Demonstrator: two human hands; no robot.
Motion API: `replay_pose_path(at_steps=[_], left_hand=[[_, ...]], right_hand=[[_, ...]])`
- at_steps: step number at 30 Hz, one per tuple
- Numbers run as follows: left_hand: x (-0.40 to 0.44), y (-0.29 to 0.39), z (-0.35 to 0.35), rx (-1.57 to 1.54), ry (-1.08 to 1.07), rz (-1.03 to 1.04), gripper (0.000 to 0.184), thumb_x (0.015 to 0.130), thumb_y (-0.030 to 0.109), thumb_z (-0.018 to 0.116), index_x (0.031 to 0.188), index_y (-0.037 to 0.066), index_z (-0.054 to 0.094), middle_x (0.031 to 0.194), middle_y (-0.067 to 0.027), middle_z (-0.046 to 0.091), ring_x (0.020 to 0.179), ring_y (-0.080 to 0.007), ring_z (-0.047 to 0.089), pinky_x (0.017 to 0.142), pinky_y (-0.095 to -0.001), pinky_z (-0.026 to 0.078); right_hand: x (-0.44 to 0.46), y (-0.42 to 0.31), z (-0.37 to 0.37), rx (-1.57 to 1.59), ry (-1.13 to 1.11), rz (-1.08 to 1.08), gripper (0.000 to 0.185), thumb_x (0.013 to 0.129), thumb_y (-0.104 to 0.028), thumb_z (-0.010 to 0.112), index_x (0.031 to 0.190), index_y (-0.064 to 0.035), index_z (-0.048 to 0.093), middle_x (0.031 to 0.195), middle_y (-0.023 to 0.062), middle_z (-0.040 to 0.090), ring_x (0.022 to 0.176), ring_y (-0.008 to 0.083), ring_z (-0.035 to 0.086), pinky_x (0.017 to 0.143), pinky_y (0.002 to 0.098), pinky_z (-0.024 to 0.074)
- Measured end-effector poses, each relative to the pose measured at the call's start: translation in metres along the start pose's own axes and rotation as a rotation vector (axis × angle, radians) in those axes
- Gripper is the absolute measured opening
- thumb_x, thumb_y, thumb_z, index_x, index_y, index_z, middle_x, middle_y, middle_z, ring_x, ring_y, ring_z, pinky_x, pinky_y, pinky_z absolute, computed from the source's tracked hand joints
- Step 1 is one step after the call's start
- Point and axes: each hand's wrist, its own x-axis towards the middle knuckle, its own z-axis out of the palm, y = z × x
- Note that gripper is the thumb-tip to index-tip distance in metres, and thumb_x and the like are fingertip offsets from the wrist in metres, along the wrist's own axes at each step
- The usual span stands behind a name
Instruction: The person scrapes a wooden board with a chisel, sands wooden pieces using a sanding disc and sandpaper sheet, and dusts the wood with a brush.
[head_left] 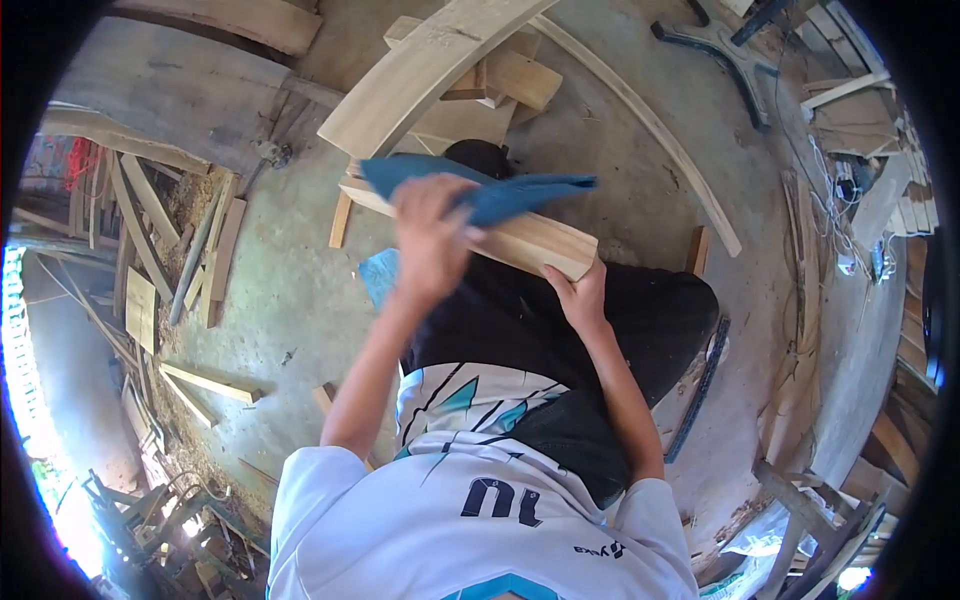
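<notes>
A pale wooden block point(540, 243) lies slantwise across my lap. My right hand point(582, 298) grips its near right end, with the thumb along the side. My left hand point(432, 235), smeared by motion, presses a blue sandpaper sheet point(515, 198) against the top of the block. The sheet is creased, and its free end sticks out to the right above the wood. Beside my left forearm, a lighter blue piece point(378, 275) shows in part; what it is I cannot make out.
Just beyond the block, a broad curved plank point(430, 70) slants over several wood offcuts point(525, 80). A thin curved strip point(650, 110) reaches to the right. Wood scraps point(215, 250) and sawdust lie at left. A dark metal stand point(725, 50) and tangled cables point(845, 190) are at right.
</notes>
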Motion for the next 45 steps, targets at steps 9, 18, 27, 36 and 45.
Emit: replay_pose_path(at_steps=[9, 18, 27, 36, 45], left_hand=[[-0.002, 0.065, 0.043, -0.075, -0.236, 0.308, 0.050, 0.090, 0.048, 0.061, 0.139, 0.038, 0.059, 0.151, 0.0010, 0.050, 0.142, -0.0217, 0.043, 0.121, -0.0517, 0.023], [-0.010, 0.039, -0.031, -0.528, -0.333, 0.046, 0.040, 0.099, 0.038, 0.056, 0.129, 0.013, 0.067, 0.126, -0.0086, 0.068, 0.119, -0.0315, 0.063, 0.108, -0.0463, 0.046], [-0.044, 0.015, -0.016, -0.154, -0.352, 0.037, 0.039, 0.086, 0.030, 0.074, 0.123, 0.020, 0.071, 0.069, -0.0055, 0.059, 0.063, -0.0259, 0.059, 0.062, -0.0397, 0.048], [-0.022, -0.011, -0.019, 0.239, -0.245, -0.356, 0.048, 0.087, 0.041, 0.074, 0.132, 0.026, 0.069, 0.139, -0.0078, 0.053, 0.134, -0.0307, 0.043, 0.105, -0.0498, 0.031], [-0.016, 0.071, 0.011, 0.084, -0.478, -0.085, 0.080, 0.086, 0.063, 0.063, 0.151, 0.019, 0.047, 0.160, -0.0155, 0.037, 0.150, -0.0376, 0.028, 0.118, -0.0654, 0.012]], right_hand=[[-0.063, 0.084, 0.020, -0.119, 0.007, 0.065, 0.060, 0.105, -0.026, 0.052, 0.156, -0.0038, 0.030, 0.161, 0.0177, 0.032, 0.149, 0.0324, 0.031, 0.122, 0.0473, 0.0240], [-0.034, -0.020, -0.022, 0.368, -0.124, 0.412, 0.044, 0.106, -0.033, 0.050, 0.135, -0.0001, 0.055, 0.124, 0.0134, 0.066, 0.112, 0.0282, 0.064, 0.101, 0.0356, 0.0486], [-0.047, 0.020, -0.021, 1.058, -0.209, 0.897, 0.075, 0.106, -0.060, 0.034, 0.156, -0.0042, 0.030, 0.154, 0.0123, 0.043, 0.140, 0.0217, 0.043, 0.118, 0.0383, 0.0297], [-0.056, 0.065, -0.022, 1.072, -0.311, 0.637, 0.055, 0.099, -0.043, 0.063, 0.129, 0.0029, 0.059, 0.124, 0.0079, 0.067, 0.116, 0.0185, 0.064, 0.102, 0.0384, 0.0489], [-0.060, 0.067, -0.022, 1.024, -0.323, 0.800, 0.059, 0.105, -0.049, 0.049, 0.143, -0.0045, 0.049, 0.136, 0.0091, 0.060, 0.125, 0.0206, 0.057, 0.108, 0.0390, 0.0438]])
